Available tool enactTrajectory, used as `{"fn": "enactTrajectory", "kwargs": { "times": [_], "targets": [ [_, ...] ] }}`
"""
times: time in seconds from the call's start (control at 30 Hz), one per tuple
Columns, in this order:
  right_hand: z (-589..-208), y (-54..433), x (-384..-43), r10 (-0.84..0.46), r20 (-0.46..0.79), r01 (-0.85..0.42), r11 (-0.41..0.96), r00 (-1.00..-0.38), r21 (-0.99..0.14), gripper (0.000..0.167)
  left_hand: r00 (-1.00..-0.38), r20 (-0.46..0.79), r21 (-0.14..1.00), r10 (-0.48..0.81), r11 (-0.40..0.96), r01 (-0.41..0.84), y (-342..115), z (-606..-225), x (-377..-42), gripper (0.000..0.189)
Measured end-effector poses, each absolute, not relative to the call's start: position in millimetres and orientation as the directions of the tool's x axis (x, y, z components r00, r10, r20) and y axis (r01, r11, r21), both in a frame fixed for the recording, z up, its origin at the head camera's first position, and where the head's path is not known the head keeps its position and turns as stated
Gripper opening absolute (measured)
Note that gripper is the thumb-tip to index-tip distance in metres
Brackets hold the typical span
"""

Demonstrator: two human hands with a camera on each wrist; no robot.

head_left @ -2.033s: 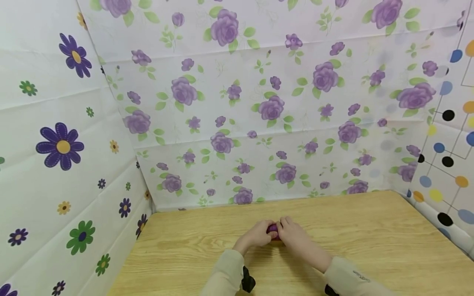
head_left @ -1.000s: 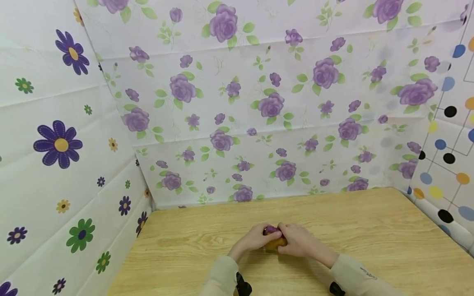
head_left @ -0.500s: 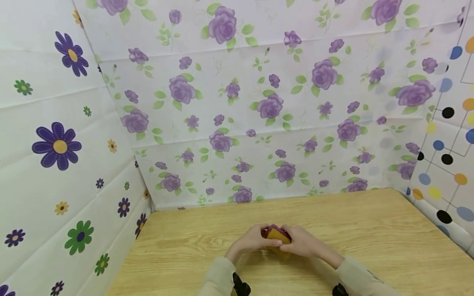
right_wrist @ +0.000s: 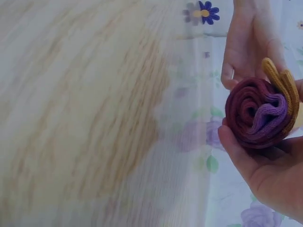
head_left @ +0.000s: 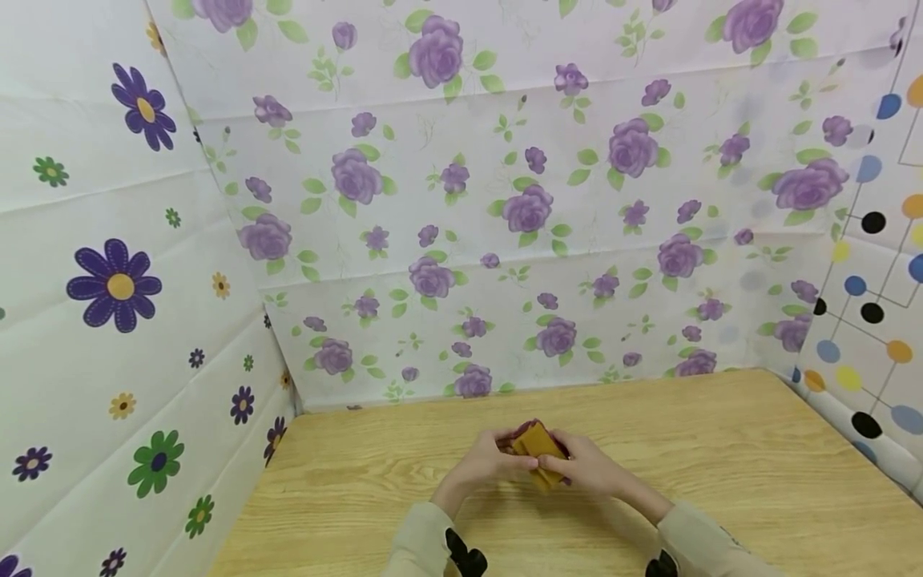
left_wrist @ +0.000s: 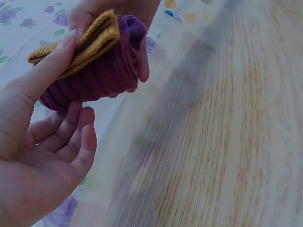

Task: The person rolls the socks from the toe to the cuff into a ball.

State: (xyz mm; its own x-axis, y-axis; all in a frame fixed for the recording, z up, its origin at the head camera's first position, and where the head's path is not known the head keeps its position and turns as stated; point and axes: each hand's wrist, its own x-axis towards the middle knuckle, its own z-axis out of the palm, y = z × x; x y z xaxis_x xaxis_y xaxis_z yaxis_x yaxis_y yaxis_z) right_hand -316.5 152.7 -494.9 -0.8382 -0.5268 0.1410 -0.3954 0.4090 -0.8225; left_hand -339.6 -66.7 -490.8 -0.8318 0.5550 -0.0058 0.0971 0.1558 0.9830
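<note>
Both hands hold a tight roll of knitted socks (head_left: 539, 451) just above the table, near the middle of the head view. Ribbed maroon cloth forms the roll in the left wrist view, with a folded mustard band (left_wrist: 90, 45) along its upper side. From the right wrist view the roll's end (right_wrist: 253, 113) shows a maroon spiral with a purple fold tucked in. My left hand (head_left: 481, 466) grips the left side, thumb over the mustard band and fingertips underneath. On the right side my right hand (head_left: 593, 466) grips it, its thumb also on the mustard band.
A light wooden table (head_left: 389, 473) lies under the hands. Flower-printed cloth (head_left: 433, 208) hangs behind it, with more printed cloth (head_left: 43, 264) at the left and dotted cloth (head_left: 887, 336) at the right. Black wrist devices (head_left: 467, 553) sit at the sleeve cuffs.
The roll has turned in the hands: purple showed on top earlier, and the mustard band now faces up. Both hands have lifted slightly and shifted grip, thumbs now meeting on the mustard part.
</note>
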Motion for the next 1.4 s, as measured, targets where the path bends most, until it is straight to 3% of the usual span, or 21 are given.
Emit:
{"fn": "enactTrajectory", "kwargs": {
  "times": [0.33,0.53,0.73,0.87,1.4],
  "targets": [
    [-486,152,-313,-0.55,0.161,-0.372,0.297,-0.82,-0.879,0.039,-0.871,0.023,0.99,0.492,0.111,0.088,-64,-488,-338,0.048],
    [-485,150,-314,-0.538,0.177,-0.346,0.23,-0.824,-0.91,0.043,-0.897,0.03,0.999,0.442,0.0,0.033,-59,-487,-338,0.053],
    [-484,140,-311,-0.247,0.306,-0.379,0.35,-0.92,-0.856,0.044,-0.948,0.055,0.997,0.313,0.027,0.067,-52,-483,-336,0.059],
    [-480,138,-310,-0.124,0.341,-0.362,0.338,-0.932,-0.868,0.042,-0.959,0.084,0.994,0.27,0.051,0.101,-50,-481,-334,0.059],
    [-480,139,-305,-0.147,0.39,-0.415,0.402,-0.909,-0.816,0.033,-0.96,0.132,0.98,0.246,0.113,0.164,-47,-487,-330,0.053]
  ]
}}
